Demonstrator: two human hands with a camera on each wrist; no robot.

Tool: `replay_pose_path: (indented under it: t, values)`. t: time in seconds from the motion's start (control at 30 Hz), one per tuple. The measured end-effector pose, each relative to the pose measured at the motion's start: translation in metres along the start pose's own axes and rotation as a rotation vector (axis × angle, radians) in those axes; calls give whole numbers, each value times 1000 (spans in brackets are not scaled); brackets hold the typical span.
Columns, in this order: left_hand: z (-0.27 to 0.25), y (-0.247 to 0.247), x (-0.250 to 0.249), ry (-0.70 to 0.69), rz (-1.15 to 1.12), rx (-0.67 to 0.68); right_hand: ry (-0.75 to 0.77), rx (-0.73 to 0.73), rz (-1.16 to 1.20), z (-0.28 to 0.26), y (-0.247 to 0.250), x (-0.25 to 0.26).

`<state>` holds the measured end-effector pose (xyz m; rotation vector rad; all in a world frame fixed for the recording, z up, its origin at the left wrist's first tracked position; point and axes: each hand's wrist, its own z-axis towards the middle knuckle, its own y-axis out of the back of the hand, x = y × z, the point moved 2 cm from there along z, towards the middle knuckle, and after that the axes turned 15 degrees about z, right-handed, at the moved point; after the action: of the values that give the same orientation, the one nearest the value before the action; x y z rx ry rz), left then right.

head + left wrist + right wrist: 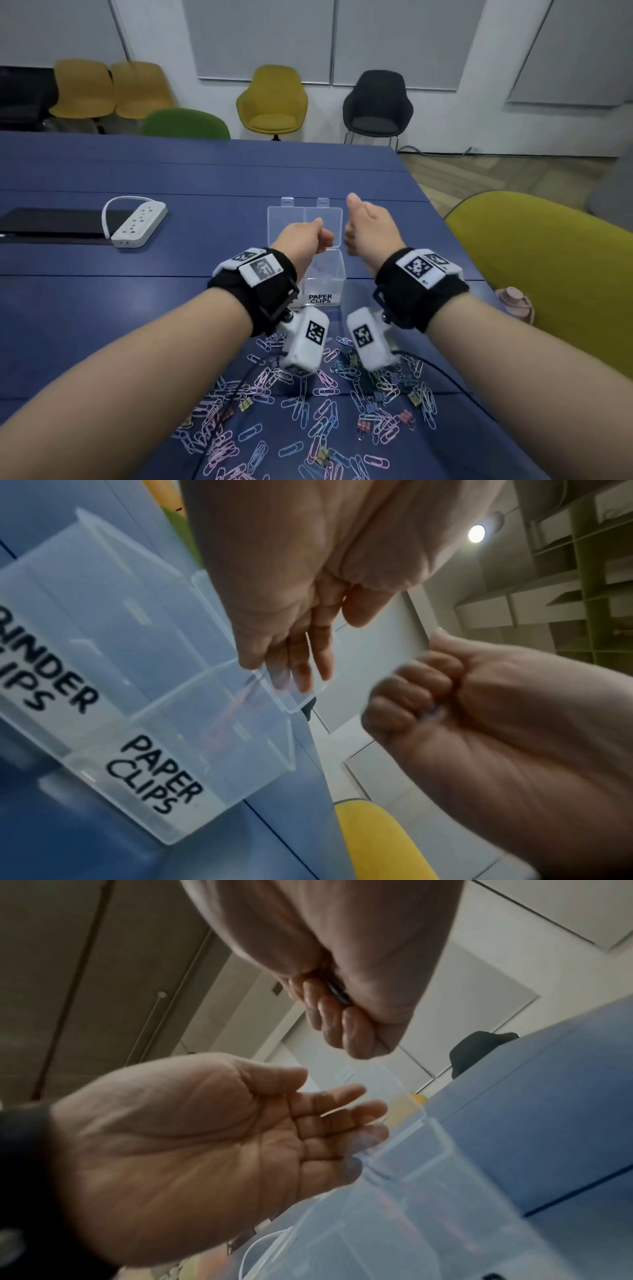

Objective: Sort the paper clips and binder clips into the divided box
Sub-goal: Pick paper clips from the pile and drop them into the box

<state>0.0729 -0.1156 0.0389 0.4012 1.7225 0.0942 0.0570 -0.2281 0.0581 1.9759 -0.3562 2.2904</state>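
The clear divided box (337, 274) stands on the blue table with both lids (305, 219) flipped back; its front labels read BINDER CLIPS (51, 685) and PAPER CLIPS (320, 298). Blurred pink paper clips (232, 715) show inside the paper-clip compartment. My left hand (322, 238) hovers over that compartment, palm open and fingers (301, 669) relaxed, holding nothing. My right hand (356, 236) is beside it, a fist with the thumb up, gripping a small dark-blue clip (337, 993) whose kind I cannot tell. A loose pile of pastel paper clips (308, 404) and small binder clips (406, 416) lies near me.
A white power strip (138, 222) and a black flat pad (51, 222) lie at the far left. A pink bottle (515, 303) stands at the table's right edge beside a yellow-green chair (548, 257). Black camera cables (239, 383) cross the pile.
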Motion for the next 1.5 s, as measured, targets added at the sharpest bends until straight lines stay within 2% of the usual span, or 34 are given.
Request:
replay_pose_path:
  t: [0.1,0.23,0.37,0.47,0.6,0.73,0.8,0.93,1.1,1.27,1.5]
  values:
    - [-2,12,5,-35,6,-44,-42,12,168,8,-16,-10]
    - [-12,33,12,-104,55,-123,-54,103,36,8,-19,-22]
    - [-34,50,19,-160,224,-193,-59,69,20,-4,2,-17]
    - [-60,54,28,-194,323,-30,-74,99,-49,-24,29,-8]
    - [-97,52,47,-258,692,234,-83,262,-412,-62,74,0]
    - [-131,36,65,-337,1066,331,-226,550,-904,-101,109,-8]
    - [-140,25,71,-364,1197,370,-236,628,-1119,-118,113,-15]
    - [-141,-1,74,-382,1277,400,-154,615,-1226,-132,101,-27]
    - [-138,-34,69,-494,1326,431,-38,632,-1317,-129,71,-41]
    - [-131,-41,63,-456,1437,439,11,573,-1476,-124,56,-45]
    - [-125,-28,61,-367,1409,443,-20,566,-1460,-127,55,-49]
